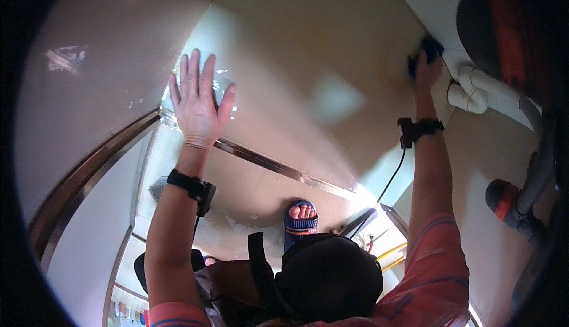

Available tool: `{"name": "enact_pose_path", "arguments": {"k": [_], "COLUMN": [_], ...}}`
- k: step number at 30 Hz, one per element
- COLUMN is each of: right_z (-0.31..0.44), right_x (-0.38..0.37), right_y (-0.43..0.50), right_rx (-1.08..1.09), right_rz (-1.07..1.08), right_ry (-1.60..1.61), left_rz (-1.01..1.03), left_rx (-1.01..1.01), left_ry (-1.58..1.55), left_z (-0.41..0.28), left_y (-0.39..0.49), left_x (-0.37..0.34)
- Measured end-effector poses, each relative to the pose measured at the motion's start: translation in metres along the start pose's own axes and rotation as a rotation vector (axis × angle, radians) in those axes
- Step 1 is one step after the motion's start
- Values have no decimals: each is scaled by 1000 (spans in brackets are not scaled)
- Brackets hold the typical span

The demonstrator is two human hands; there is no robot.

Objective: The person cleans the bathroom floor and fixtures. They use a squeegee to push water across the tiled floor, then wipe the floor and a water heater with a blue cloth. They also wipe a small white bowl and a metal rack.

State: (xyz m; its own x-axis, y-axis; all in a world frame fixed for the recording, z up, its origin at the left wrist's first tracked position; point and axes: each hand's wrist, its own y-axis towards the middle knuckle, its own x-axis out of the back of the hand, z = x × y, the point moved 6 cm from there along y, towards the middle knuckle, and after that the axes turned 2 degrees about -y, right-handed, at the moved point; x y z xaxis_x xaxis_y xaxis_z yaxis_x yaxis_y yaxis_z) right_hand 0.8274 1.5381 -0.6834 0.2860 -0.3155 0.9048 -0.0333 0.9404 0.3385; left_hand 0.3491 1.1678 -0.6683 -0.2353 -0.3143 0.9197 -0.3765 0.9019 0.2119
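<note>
My left hand (196, 98) is spread palm down over a pale, smooth surface (275, 69), beside a wet, shiny patch near its left edge. It holds nothing, and its fingers are apart. At the far right edge of the same surface, my right hand (429, 71) grips a dark blue cloth or scrubbing pad (431, 47), pressed near the seam. The hand is slightly blurred, and part of the pad is hidden beneath it. White plastic pipes (473, 87) bend just right of my right hand.
A metal strip (262, 158) crosses below the surface, with my slippered foot (302, 220) beyond it. A brown-framed panel (93, 171) stands at left. Dark objects with red bands (506, 38) crowd the right side. A black cable (393, 176) hangs from my right wrist.
</note>
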Motion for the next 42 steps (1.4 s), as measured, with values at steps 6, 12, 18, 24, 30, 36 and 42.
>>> {"name": "enact_pose_path", "arguments": {"k": [6, 12, 18, 24, 30, 36, 42], "right_z": [223, 353, 418, 431, 461, 482, 352], "right_x": [-83, -129, -116, -83, -25, 30, 77], "right_y": [34, 61, 44, -87, -232, -345, -319], "right_rx": [399, 313, 501, 787, 1029, 1067, 264], "right_rz": [38, 458, 503, 438, 294, 572, 1072], "right_ry": [166, 54, 305, 318, 495, 790, 1419], "left_rz": [37, 58, 58, -76, 496, 899, 909], "left_rx": [25, 32, 52, -38, -412, -324, -237], "left_ry": [-42, -67, -91, -236, -503, -431, -546], "left_z": [0, 0, 4, -2, -72, -75, -75], "left_y": [3, 5, 1, 0, -65, -157, -178], "left_x": [4, 6, 5, 18, 43, 109, 149]}}
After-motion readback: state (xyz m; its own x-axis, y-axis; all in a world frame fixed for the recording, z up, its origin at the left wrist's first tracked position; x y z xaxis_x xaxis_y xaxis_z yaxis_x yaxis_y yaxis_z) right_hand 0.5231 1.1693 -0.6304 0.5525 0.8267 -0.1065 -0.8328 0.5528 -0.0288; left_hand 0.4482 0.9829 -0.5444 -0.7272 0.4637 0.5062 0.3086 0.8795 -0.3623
